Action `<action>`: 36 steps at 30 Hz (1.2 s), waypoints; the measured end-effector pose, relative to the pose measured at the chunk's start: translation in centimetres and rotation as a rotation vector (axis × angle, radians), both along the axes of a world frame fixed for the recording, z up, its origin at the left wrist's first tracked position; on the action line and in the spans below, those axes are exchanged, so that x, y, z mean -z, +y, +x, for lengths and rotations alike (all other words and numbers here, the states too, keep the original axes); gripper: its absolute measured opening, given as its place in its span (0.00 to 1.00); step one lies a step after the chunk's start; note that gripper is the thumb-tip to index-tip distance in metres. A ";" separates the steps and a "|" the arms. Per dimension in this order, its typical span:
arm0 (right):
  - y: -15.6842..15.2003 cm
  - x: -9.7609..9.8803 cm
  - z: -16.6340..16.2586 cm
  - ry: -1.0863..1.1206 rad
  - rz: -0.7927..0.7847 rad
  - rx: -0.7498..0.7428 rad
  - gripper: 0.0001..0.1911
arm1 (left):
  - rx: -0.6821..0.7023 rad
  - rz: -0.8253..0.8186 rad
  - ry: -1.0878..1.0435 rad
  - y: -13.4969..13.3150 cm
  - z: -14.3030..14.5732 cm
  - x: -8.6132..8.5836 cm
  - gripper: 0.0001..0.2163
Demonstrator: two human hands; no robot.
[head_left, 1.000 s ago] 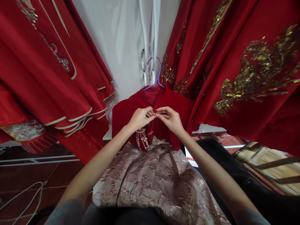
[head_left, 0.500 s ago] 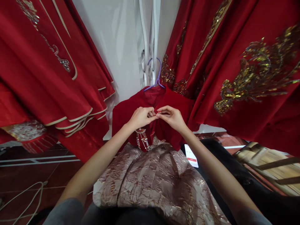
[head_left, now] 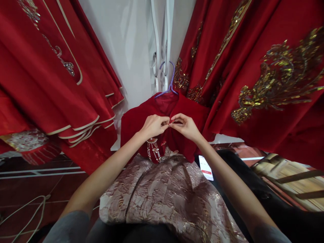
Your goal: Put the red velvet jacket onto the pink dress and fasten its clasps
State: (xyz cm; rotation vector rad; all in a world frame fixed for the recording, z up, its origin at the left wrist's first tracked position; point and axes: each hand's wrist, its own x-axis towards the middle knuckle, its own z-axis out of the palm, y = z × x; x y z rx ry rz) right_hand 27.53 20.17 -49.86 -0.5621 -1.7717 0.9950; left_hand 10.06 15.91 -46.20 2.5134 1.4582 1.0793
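Note:
A dark red jacket (head_left: 136, 116) hangs on a purple hanger (head_left: 171, 88) in front of me. At its front opening my left hand (head_left: 155, 125) is closed in a pinch on the jacket's edge; the exact bit of cloth is hidden by the fingers. My right hand (head_left: 186, 126) meets it there, thumb and forefinger pinching a small red fastening (head_left: 172, 120). Lower on the front sit another small red fastening (head_left: 163, 143) and a beaded tassel brooch (head_left: 153, 150). Below the jacket spreads a pinkish, gold-patterned skirt (head_left: 162, 192).
Red gowns with pale piping (head_left: 83, 111) hang at the left, and a red gown with gold sequins (head_left: 227, 84) at the right. A lit phone (head_left: 206, 168) lies by my right forearm on something black. A pale cable (head_left: 37, 212) lies on the floor.
Both hands stay at the front opening, with only slight finger movement. The lower red fastening now shows more clearly beneath them.

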 end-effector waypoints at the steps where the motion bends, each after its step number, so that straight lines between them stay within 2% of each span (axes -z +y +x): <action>1: 0.1 0.1 -0.1 -0.009 0.022 0.009 0.12 | -0.017 0.008 -0.016 -0.1 0.3 0.1 0.04; 4: -0.2 0.6 -0.8 -0.018 0.125 0.129 0.11 | -0.054 0.018 -0.105 -0.6 1.1 1.1 0.04; 6: -0.9 1.2 -1.2 -0.015 0.193 0.227 0.13 | -0.051 -0.006 -0.196 -0.9 1.4 2.0 0.03; 9: -2.4 3.0 -1.6 -0.017 0.290 0.301 0.25 | 0.031 -0.111 -0.445 -1.1 1.5 3.8 0.06; 13: -4.2 6.9 -1.9 -0.127 0.476 0.369 0.45 | 0.104 -0.198 -0.795 -1.2 1.3 5.7 0.10; 14: -4.4 7.8 -1.9 -0.179 0.520 0.374 0.46 | 0.093 -0.208 -0.865 -1.3 1.3 6.0 0.11; 16: -4.6 9.5 -1.5 -0.229 0.572 0.422 0.40 | 0.072 -0.244 -0.965 -1.3 1.2 6.2 0.13; 19: -4.8 10.9 -0.6 -0.167 0.578 0.566 0.31 | 0.101 -0.348 -1.043 -1.3 1.0 5.9 0.15; 21: -5.2 11.1 -0.3 -0.139 0.549 0.586 0.27 | 0.142 -0.425 -1.096 -1.3 1.0 5.7 0.16; 25: -5.9 11.1 -1.5 -0.205 0.381 0.439 0.28 | 0.170 -0.463 -1.184 -1.4 1.9 6.1 0.17; 28: -5.6 11.0 -2.7 -0.157 0.226 0.481 0.23 | 0.194 -0.460 -1.201 -1.5 2.6 6.9 0.16; 30: -5.2 10.6 -2.6 -0.122 0.104 0.458 0.19 | 0.195 -0.439 -1.198 -1.4 2.7 7.3 0.15; 33: -4.9 8.8 -0.8 -0.115 -0.034 0.308 0.18 | 0.169 -0.407 -1.198 -1.1 2.1 7.6 0.14; 36: -5.6 5.6 2.1 -0.077 -0.136 0.159 0.14 | 0.130 -0.430 -1.228 -0.5 1.5 7.5 0.13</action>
